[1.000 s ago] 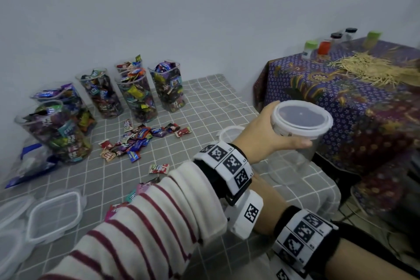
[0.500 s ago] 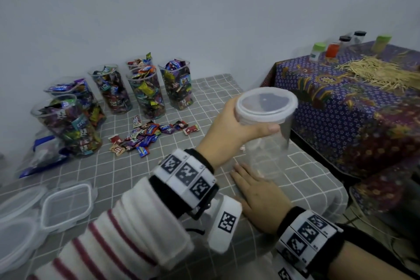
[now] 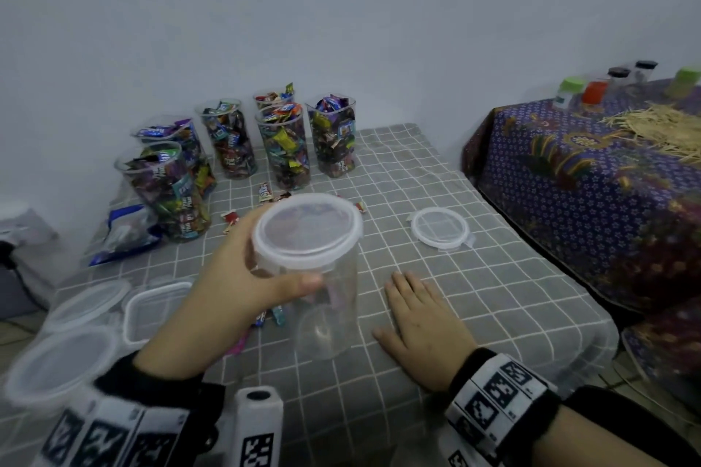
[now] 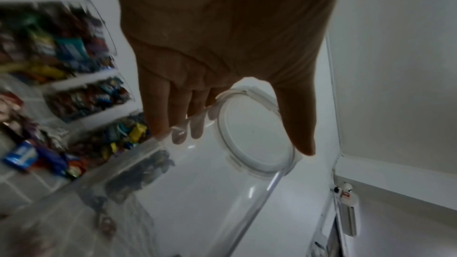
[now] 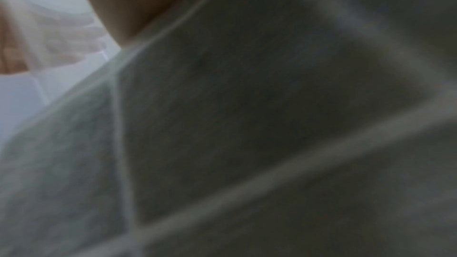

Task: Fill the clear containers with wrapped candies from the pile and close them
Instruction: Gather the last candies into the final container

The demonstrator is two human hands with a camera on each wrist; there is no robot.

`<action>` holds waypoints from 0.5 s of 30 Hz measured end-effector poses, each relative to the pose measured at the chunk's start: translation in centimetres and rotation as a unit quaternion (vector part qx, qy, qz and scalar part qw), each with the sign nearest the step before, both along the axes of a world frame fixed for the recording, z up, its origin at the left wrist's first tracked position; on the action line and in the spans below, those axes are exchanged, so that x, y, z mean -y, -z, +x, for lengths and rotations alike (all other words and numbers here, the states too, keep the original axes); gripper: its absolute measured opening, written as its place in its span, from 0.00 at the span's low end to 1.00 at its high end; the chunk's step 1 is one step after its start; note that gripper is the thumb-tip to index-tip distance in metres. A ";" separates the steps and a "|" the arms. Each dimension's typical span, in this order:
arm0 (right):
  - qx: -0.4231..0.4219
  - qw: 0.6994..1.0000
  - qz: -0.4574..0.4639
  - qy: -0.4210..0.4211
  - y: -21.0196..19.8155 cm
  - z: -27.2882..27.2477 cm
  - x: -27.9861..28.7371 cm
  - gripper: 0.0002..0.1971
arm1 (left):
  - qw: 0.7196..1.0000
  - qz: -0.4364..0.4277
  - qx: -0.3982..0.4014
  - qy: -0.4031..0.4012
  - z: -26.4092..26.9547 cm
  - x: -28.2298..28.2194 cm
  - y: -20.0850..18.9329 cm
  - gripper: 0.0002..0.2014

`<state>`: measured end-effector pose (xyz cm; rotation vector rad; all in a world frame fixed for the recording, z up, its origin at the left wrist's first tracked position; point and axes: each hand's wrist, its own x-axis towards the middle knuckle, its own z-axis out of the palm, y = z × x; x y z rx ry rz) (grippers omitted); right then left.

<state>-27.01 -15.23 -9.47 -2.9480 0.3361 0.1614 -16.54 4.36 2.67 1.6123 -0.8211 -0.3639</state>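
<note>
On the grey checked tabletop [image 3: 474, 315], my left hand [image 3: 242, 277] wraps the empty, lidded, tall clear plastic container [image 3: 322, 296] just beside my flat, relaxed right hand [image 3: 421, 322]. I'd set it down upright, unclip the lid, then fill from the wrapped candies [image 3: 265, 193] behind it.

The bench [image 3: 493, 315], covered by grey checked cloth, carries six candy-filled containers [image 3: 282, 146], loose candies [image 3: 265, 191], a round lid [image 3: 440, 228] and the right hand [image 3: 421, 326].
</note>
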 end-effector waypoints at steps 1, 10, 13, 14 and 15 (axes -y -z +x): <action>-0.003 1.000 0.001 -0.001 -0.1 0.2 -0.4 0.52 | 1.000 0.006 0.005 -0.009 0.0 -0.6 0.2 0.41; -0.017 1.000 -0.011 -0.023 -0.2 1.8 -2.5 0.61 | 0.998 0.007 0.022 -0.065 -0.4 -2.9 2.2 0.37; -0.019 1.000 -0.005 -0.021 -0.3 1.8 -2.5 0.59 | 0.997 -0.007 0.023 -0.078 -0.2 -3.1 2.8 0.38; -0.021 1.000 -0.002 -0.018 -0.3 1.8 -2.5 0.57 | 0.997 -0.011 0.023 -0.078 -0.1 -3.2 3.0 0.38; -0.024 1.000 0.002 -0.015 -0.4 1.8 -2.4 0.55 | 0.997 -0.013 0.020 -0.076 -0.1 -3.2 3.2 0.39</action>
